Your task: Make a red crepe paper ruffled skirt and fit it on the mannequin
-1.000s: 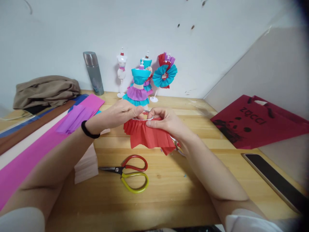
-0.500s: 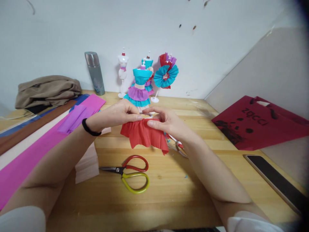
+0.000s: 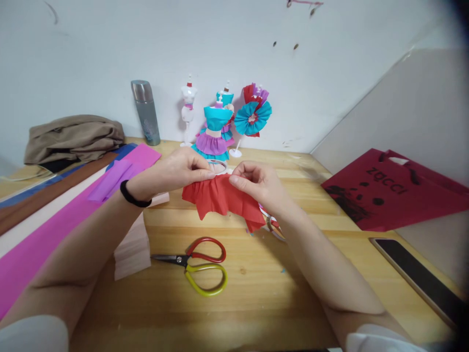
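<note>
Both hands hold a pleated red crepe paper piece (image 3: 220, 198) just above the wooden table (image 3: 256, 288), in front of the dressed mannequin (image 3: 213, 132). The left hand (image 3: 176, 171) has a narrow grip pinching the paper's top edge, and the right hand (image 3: 256, 183) pinches the same edge just beside it. Scissors (image 3: 198, 264) lie on the table near the paper, between the 2 forearms.

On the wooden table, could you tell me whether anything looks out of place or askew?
Little stands out. The scissors lie shut, apart from both hands. The left hand and right hand pinch the red crepe paper along its gathered top edge. One doll stand is undressed.
</note>
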Available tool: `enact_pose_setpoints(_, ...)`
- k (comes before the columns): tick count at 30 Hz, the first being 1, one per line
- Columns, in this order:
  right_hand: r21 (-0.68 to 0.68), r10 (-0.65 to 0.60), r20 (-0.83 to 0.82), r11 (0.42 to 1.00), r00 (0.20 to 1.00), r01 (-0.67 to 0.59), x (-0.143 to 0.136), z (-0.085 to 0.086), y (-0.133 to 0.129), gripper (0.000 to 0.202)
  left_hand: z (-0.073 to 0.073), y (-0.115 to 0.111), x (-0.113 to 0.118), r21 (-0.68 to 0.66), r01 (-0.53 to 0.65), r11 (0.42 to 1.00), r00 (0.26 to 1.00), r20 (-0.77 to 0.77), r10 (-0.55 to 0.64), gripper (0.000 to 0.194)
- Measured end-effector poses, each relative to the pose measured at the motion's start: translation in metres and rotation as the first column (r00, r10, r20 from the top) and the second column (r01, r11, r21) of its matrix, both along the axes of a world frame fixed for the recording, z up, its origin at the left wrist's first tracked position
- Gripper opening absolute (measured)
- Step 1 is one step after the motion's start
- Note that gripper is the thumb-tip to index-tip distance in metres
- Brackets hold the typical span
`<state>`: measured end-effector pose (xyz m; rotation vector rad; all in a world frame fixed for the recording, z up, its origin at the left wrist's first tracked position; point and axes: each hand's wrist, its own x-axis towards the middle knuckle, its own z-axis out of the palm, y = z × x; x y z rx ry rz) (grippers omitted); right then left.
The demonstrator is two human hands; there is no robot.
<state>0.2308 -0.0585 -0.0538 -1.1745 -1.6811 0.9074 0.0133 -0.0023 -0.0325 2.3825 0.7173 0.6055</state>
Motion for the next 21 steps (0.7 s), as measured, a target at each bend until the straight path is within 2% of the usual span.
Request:
enact_pose_setpoints(4,-0.049,-0.029,-0.077,0.999,0.997,0.025,-0.005,-0.003,-0.003,0.020,0.000,-0.001,0.001,0.017,0.008,1.000,1.000,-0.013,-0.008,0.039)
enact_pose_setpoints(9,0.030,0.013,-0.106,1.000,0.994,-0.010,-0.011,-0.010,-0.005,0.013,0.002,-0.003,0.003,0.016,0.009,1.000,1.000,-0.028,-0.009,0.038)
enact_pose_setpoints(15,0.008,-0.004,-0.124,1.000,0.992,0.005,-0.010,-0.009,-0.006,0.012,0.003,-0.004,0.003,0.070,-0.022,0.997,1.000,-0.012,0.023,0.035)
enact_pose_setpoints(21,0.082,0.007,-0.128,0.997,0.992,0.003,-0.010,-0.008,-0.005,0.010,0.005,-0.006,0.003,0.029,0.003,1.000,1.000,-0.007,-0.003,0.038)
